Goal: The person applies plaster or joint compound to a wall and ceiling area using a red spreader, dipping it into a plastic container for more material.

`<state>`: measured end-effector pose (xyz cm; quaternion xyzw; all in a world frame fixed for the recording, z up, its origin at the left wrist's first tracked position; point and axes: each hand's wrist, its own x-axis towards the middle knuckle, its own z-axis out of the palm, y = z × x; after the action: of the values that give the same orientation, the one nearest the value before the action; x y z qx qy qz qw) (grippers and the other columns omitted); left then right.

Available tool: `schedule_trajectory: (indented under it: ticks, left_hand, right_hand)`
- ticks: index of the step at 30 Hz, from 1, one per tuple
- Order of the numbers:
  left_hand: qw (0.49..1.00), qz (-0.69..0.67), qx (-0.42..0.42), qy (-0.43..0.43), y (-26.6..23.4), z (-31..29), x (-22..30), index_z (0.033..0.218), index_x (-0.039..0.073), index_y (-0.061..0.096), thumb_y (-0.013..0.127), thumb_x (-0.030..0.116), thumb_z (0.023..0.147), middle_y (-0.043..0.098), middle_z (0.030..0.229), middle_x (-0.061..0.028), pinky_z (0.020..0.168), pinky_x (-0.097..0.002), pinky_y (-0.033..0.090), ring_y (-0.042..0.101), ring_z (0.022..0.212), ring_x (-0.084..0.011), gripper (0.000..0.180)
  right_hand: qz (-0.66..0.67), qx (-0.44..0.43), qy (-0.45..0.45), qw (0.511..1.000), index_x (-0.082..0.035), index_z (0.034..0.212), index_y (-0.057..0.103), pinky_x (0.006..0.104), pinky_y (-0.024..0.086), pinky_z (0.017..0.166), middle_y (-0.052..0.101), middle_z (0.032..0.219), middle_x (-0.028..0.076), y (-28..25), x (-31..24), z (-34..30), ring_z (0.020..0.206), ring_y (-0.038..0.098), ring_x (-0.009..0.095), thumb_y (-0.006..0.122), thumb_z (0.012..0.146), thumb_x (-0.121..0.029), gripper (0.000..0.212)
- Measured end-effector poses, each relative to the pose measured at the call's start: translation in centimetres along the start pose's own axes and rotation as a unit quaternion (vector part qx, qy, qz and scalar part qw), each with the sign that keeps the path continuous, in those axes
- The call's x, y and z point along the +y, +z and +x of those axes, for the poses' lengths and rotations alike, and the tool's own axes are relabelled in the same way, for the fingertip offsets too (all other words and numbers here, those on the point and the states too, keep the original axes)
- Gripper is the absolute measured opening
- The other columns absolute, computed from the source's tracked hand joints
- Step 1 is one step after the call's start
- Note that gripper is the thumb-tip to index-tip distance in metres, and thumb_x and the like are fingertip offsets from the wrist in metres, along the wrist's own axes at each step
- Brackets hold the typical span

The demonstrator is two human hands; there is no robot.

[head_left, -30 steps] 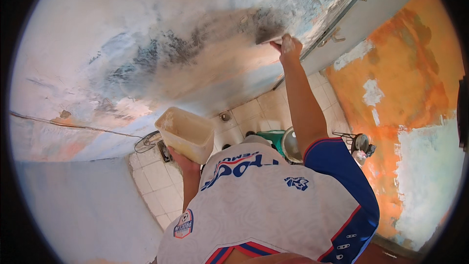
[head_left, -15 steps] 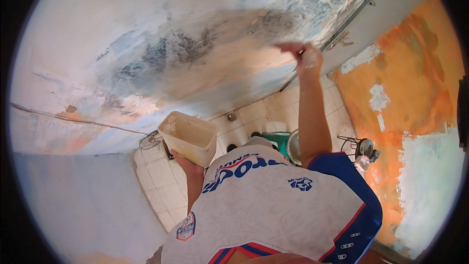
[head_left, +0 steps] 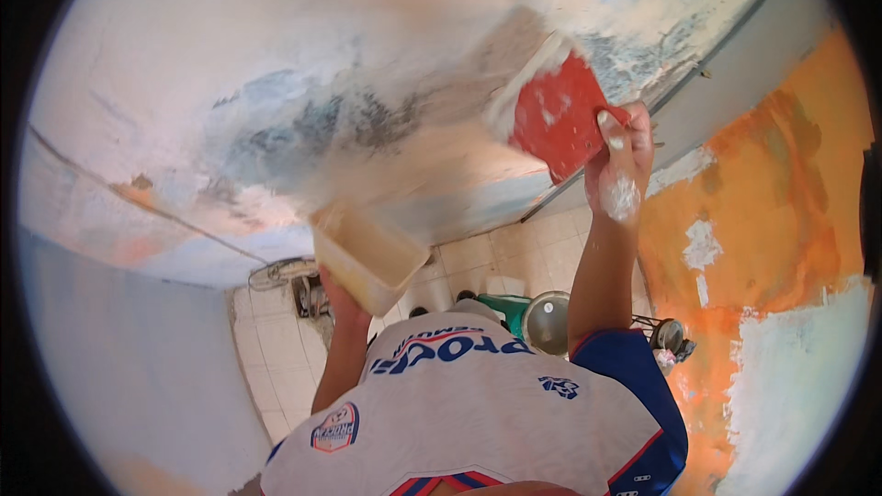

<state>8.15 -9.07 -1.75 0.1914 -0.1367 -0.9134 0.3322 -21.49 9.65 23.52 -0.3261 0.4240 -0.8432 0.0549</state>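
A red plastic spreader with whitish paste along its far edge is gripped in my right hand, which has white smears on thumb and wrist. Its broad face is turned to me, and its pasted edge is close to the wall; I cannot tell whether it touches. My left hand holds a cream rectangular tub from its lower side, tilted toward the wall. Paste residue coats the inside of the tub. Dark bluish-grey patches mark the wall between the tub and the spreader.
A cable runs along the wall at left toward a fan-like item. On the tiled floor stand a green item and a round container. A dark metal stand sits by the patchy orange wall at right.
My right hand has moved right and turned, bringing the spreader's red face into view. The tub in my left hand has tilted further. The view has shifted, showing a round black fixture at the top.
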Motion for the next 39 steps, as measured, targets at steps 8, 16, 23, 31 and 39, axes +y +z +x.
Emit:
schedule_trajectory:
  ticks: [8,16,23,31,39]
  left_hand:
    - [0.994,0.010,-0.108,0.018,6.0,2.8,-0.2,0.153,0.016,0.032,0.028,0.076,0.093,0.043,0.151,-0.0071,0.113,-0.0481,0.038,0.044,0.137,-0.0298,0.085]
    - [0.971,-0.072,-0.225,0.042,5.2,3.0,1.3,0.154,0.015,0.029,0.033,0.087,0.082,0.044,0.150,-0.0088,0.112,-0.0479,0.039,0.044,0.136,-0.0292,0.102]
    - [0.966,0.013,-0.253,0.060,2.6,3.0,2.3,0.152,0.013,0.031,0.036,0.086,0.082,0.045,0.148,-0.0093,0.110,-0.0466,0.040,0.046,0.134,-0.0285,0.102]
    - [0.961,0.063,-0.255,0.083,0.3,2.2,3.2,0.150,0.011,0.033,0.040,0.085,0.081,0.047,0.146,-0.0098,0.108,-0.0452,0.042,0.048,0.131,-0.0277,0.102]
    - [0.966,0.084,-0.227,0.096,-0.6,1.5,2.8,0.148,0.009,0.036,0.044,0.084,0.081,0.049,0.144,-0.0103,0.106,-0.0437,0.044,0.050,0.129,-0.0269,0.102]
  right_hand:
    - [-0.103,0.002,0.026,0.994,-0.006,0.121,0.046,0.0289,0.054,0.077,0.061,0.102,0.009,3.8,2.2,-8.3,0.088,0.061,0.013,0.061,0.098,-0.011,0.027]
    - [-0.436,-0.250,-0.092,0.859,-0.006,0.115,0.058,0.0347,0.054,0.067,0.067,0.093,0.014,13.2,2.2,-11.7,0.073,0.069,0.024,0.064,0.095,-0.015,0.022]
    - [-0.482,-0.461,0.047,0.743,-0.006,0.117,0.056,0.0489,0.051,0.069,0.068,0.089,0.022,13.8,4.8,-13.0,0.080,0.066,0.041,0.060,0.094,-0.012,0.024]
    - [-0.440,-0.463,0.066,0.767,-0.004,0.115,0.057,0.0497,0.049,0.068,0.067,0.086,0.023,14.8,4.7,-13.2,0.079,0.064,0.044,0.058,0.094,-0.008,0.021]
    - [-0.449,-0.467,0.134,0.750,-0.003,0.113,0.058,0.0477,0.050,0.071,0.067,0.090,0.024,14.6,4.6,-13.2,0.082,0.065,0.044,0.059,0.094,-0.008,0.020]
